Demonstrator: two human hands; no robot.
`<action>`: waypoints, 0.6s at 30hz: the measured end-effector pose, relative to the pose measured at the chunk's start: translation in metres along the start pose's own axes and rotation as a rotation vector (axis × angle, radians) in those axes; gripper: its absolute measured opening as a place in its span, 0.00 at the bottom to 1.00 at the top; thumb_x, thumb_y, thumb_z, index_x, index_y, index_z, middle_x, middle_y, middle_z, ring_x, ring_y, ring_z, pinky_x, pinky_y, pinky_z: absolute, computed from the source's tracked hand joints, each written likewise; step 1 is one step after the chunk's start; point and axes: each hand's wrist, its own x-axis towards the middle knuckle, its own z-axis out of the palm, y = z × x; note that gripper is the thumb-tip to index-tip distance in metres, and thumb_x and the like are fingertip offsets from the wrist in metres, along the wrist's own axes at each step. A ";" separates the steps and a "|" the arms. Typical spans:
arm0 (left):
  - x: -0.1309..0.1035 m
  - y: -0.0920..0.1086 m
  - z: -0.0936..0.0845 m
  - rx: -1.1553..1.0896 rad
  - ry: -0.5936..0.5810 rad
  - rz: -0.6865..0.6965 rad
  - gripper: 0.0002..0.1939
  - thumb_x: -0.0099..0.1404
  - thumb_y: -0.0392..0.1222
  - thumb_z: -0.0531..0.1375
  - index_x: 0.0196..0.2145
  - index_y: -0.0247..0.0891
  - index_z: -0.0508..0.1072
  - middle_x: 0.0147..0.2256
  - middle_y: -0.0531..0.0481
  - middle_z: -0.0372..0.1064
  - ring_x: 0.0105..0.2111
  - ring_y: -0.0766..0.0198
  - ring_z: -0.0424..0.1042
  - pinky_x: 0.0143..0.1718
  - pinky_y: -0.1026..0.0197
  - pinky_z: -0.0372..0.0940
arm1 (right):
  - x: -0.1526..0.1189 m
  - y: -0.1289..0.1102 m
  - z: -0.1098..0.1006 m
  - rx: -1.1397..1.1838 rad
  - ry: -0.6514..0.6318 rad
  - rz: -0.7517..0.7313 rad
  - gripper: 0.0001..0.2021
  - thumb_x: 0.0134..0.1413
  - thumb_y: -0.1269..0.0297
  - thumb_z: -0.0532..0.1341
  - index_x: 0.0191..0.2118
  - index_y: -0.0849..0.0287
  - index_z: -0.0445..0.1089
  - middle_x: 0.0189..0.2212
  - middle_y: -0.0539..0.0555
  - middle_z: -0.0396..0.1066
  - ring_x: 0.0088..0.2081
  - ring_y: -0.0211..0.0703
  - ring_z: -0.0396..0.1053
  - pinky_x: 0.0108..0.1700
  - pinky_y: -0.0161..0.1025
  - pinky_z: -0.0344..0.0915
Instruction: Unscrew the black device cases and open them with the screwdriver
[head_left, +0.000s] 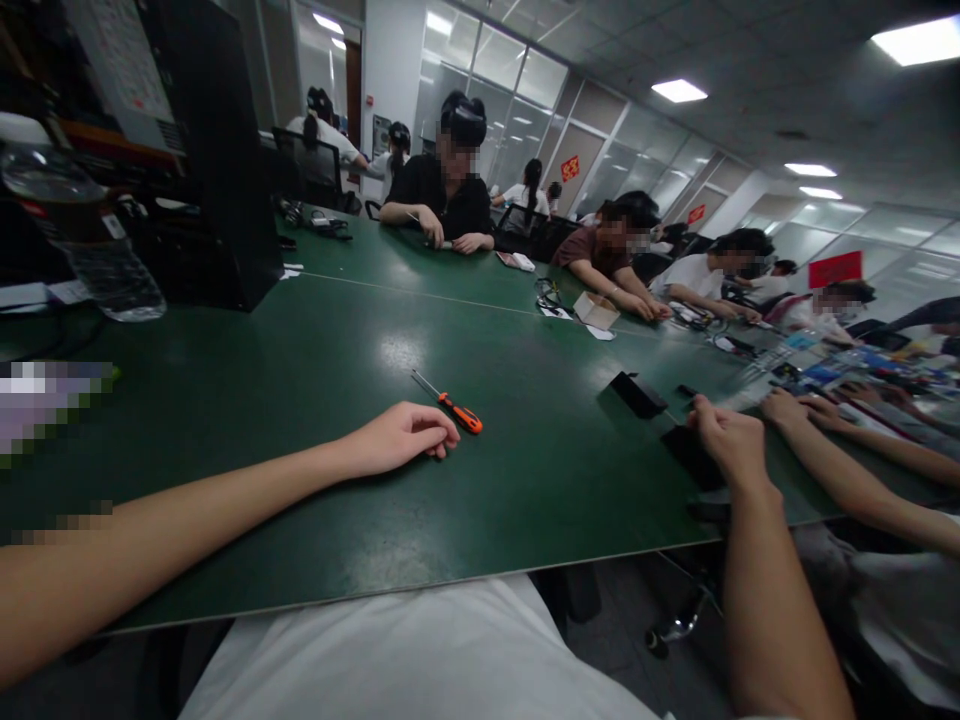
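Observation:
An orange-and-black screwdriver [461, 412] lies on the green table, its thin metal shaft angled up to the left. Just beside its handle rests my left hand [405, 438], palm down, fingers loosely bent with nothing held. Farther right, my right hand [731, 445] is raised over the table with its fingers pinched together. Whatever it grips is too dark and small to make out. Close to those fingers are a black box-like piece [637, 395] and a dark flat shape [691, 455], partly hidden by the hand.
A black computer case [214, 150] and a clear plastic bottle [90, 240] stand at the left. Across the green table [315, 340], several people sit working with small parts. A small open carton [596, 308] lies toward the back. A neighbour's arms [825, 455] rest close on my right.

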 end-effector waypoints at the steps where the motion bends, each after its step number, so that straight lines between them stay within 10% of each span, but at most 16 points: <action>1: 0.000 0.000 0.000 -0.006 -0.002 -0.003 0.10 0.65 0.42 0.60 0.37 0.33 0.77 0.34 0.47 0.76 0.32 0.64 0.73 0.39 0.62 0.68 | 0.001 -0.001 0.000 -0.007 -0.026 -0.014 0.28 0.58 0.42 0.50 0.21 0.58 0.71 0.19 0.57 0.70 0.30 0.49 0.70 0.35 0.41 0.60; 13: -0.001 -0.003 0.000 -0.021 -0.004 0.016 0.09 0.67 0.42 0.59 0.37 0.33 0.77 0.33 0.48 0.75 0.32 0.65 0.74 0.38 0.62 0.69 | 0.009 -0.017 -0.004 -0.092 -0.175 -0.041 0.28 0.59 0.44 0.50 0.16 0.56 0.66 0.17 0.58 0.68 0.28 0.51 0.70 0.33 0.43 0.60; 18: 0.000 -0.006 0.002 -0.113 0.080 0.001 0.10 0.66 0.43 0.60 0.37 0.32 0.76 0.33 0.48 0.75 0.30 0.66 0.73 0.35 0.62 0.68 | 0.027 -0.021 -0.008 -0.153 -0.208 -0.090 0.21 0.59 0.49 0.53 0.32 0.59 0.76 0.30 0.60 0.77 0.34 0.53 0.74 0.35 0.43 0.63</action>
